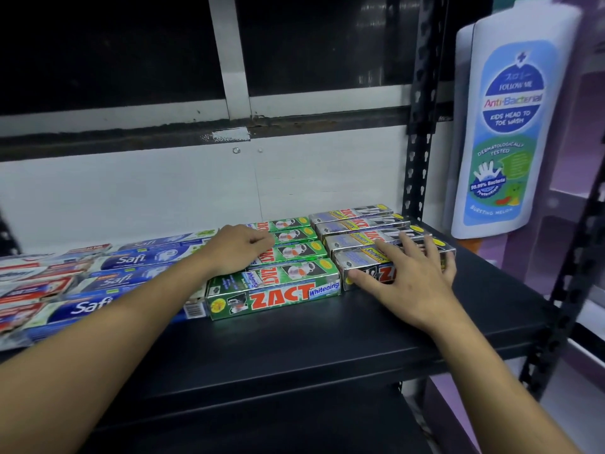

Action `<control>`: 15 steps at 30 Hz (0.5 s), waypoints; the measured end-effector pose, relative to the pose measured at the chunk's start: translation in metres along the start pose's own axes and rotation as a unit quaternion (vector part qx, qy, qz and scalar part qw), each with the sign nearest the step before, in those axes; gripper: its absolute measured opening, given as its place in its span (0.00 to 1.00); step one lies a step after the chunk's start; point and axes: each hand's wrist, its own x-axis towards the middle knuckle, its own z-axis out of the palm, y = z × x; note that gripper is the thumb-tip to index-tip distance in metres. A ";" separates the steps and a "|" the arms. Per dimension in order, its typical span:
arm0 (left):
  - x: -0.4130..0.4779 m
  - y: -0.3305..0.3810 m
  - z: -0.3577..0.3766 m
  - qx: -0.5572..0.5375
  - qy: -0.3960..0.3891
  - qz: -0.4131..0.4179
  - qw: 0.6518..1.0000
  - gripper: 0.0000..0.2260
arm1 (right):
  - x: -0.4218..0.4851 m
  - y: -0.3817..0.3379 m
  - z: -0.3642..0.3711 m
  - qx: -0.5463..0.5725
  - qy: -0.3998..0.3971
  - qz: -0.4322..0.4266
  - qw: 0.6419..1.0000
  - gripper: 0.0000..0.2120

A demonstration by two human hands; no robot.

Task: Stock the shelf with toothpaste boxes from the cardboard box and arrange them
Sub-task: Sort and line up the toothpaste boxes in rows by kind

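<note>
Centre right, on black shelf (327, 339): right hand (412, 276) spread flat over front silver ZACT box (360, 258), thumb on its front face. Centre, farther back: left hand (235, 249), fingers curled, atop green ZACT boxes (294, 253); grip unclear.

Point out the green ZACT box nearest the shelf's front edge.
The green box showing its long ZACT Whitening side; the other three green ones lie behind it toward the wall, only their tops visible.
</note>
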 end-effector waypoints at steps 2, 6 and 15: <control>0.002 -0.001 -0.001 -0.007 0.005 0.003 1.000 0.18 | 0.000 0.000 0.001 0.000 0.002 0.000 1.000 0.44; 0.015 -0.006 -0.004 -0.011 0.012 0.005 1.000 0.20 | 0.000 0.000 0.001 -0.004 0.006 0.001 1.000 0.44; 0.035 -0.006 0.004 0.080 -0.062 -0.014 0.995 0.25 | 0.001 0.000 0.003 -0.021 0.003 -0.007 1.000 0.44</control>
